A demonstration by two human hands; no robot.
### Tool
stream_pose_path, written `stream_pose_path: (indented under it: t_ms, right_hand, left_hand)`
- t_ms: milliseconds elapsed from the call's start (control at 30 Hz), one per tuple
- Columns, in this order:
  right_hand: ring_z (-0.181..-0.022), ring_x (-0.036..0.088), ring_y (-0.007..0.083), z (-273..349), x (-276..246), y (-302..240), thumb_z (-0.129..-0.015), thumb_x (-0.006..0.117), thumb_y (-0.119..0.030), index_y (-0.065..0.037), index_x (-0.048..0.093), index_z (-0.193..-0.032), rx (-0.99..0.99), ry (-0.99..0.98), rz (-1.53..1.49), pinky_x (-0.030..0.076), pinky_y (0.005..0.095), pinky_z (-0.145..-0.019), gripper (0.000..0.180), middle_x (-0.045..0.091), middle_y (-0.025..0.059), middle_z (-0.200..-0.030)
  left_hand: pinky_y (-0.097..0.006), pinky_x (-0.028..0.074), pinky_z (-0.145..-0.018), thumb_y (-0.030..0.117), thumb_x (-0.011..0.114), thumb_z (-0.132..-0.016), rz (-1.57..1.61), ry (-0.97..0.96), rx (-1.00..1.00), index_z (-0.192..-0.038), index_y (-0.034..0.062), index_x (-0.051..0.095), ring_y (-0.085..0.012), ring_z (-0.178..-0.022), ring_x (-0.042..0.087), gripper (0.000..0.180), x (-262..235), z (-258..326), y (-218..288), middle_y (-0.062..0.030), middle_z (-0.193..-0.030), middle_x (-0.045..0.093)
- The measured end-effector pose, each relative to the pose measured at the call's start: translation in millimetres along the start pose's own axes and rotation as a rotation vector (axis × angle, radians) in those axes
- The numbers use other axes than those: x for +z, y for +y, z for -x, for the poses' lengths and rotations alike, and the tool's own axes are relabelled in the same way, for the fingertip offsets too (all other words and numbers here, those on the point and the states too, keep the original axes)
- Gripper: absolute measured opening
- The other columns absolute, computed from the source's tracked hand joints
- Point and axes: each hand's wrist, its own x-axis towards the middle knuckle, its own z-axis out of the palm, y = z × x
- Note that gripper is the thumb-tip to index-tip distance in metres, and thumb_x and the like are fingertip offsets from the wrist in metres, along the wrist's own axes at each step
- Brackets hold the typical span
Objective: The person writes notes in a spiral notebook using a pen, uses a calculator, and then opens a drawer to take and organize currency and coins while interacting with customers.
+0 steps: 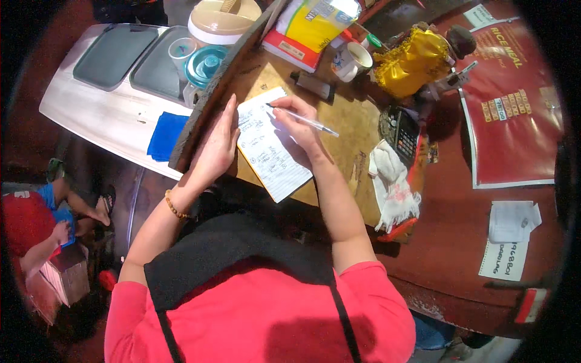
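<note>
Over the notepad (pixel 266 154), the pen (pixel 316 125) is gripped by the right hand (pixel 297 120); beside the notepad's left edge, the left hand (pixel 216 142), straight-fingered, is best pressed inward for steadying.

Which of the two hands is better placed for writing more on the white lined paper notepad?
Probably the right hand: it holds the pale plastic pen, its tip near the top of the notepad. The left hand holds no pen and lies beside the notepad's left edge.
</note>
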Motion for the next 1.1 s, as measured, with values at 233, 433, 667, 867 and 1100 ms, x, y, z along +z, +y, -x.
stream_pose_path:
  t_ms: [233, 433, 667, 867, 1100]
  right_hand:
    - [-0.057, 0.051, 0.0056, 3, -19, 5, -0.077, 0.056, -0.004, -0.001, 0.059, -0.073, 0.065, -0.14, 0.036, 0.039, 0.0208, -0.051, 0.006, 0.054, 0.0, -0.064]
    - [-0.052, 0.053, 0.01, 2, -14, 0, -0.075, 0.054, -0.007, -0.001, 0.058, -0.07, 0.008, -0.103, 0.135, 0.041, 0.0261, -0.049, 0.009, 0.055, 0.005, -0.057]
    - [-0.056, 0.056, 0.0151, 4, -13, -3, -0.074, 0.053, -0.009, 0.0, 0.058, -0.072, -0.027, -0.145, 0.278, 0.043, 0.0291, -0.052, 0.011, 0.056, 0.0093, -0.058]
    - [-0.055, 0.057, 0.0171, 7, -12, -3, -0.074, 0.053, -0.01, -0.001, 0.058, -0.071, -0.052, -0.109, 0.295, 0.044, 0.0305, -0.052, 0.011, 0.057, 0.0107, -0.059]
    - [-0.057, 0.057, 0.0191, 1, -14, 3, -0.075, 0.052, -0.011, -0.001, 0.057, -0.071, -0.055, -0.108, 0.314, 0.044, 0.031, -0.054, 0.012, 0.057, 0.0118, -0.061]
  left_hand:
    - [-0.038, 0.027, -0.109, -0.003, 0.049, -0.088, -0.062, -0.016, -0.007, -0.144, 0.0002, 0.019, -0.0359, -0.132, 0.034, 0.063, 0, 2, -3, -0.0273, -0.14, 0.035]
    - [-0.039, 0.029, -0.108, -0.002, 0.048, -0.089, -0.048, -0.023, 0.024, -0.143, -0.0011, 0.02, -0.0371, -0.131, 0.035, 0.06, 1, 1, -6, -0.0282, -0.138, 0.036]
    - [-0.041, 0.032, -0.103, 0.002, 0.047, -0.089, -0.111, 0.05, 0.106, -0.138, -0.0049, 0.029, -0.0398, -0.12, 0.043, 0.053, 3, 2, -4, -0.028, -0.127, 0.045]
    - [-0.038, 0.034, -0.103, 0.002, 0.045, -0.092, -0.079, -0.043, 0.02, -0.142, -0.0019, 0.023, -0.0375, -0.124, 0.042, 0.054, -2, 5, 0, -0.0282, -0.132, 0.042]
    - [-0.038, 0.035, -0.103, -0.001, 0.045, -0.092, -0.107, 0.001, 0.066, -0.142, -0.0023, 0.023, -0.036, -0.123, 0.044, 0.055, 0, 0, -3, -0.0279, -0.131, 0.043]
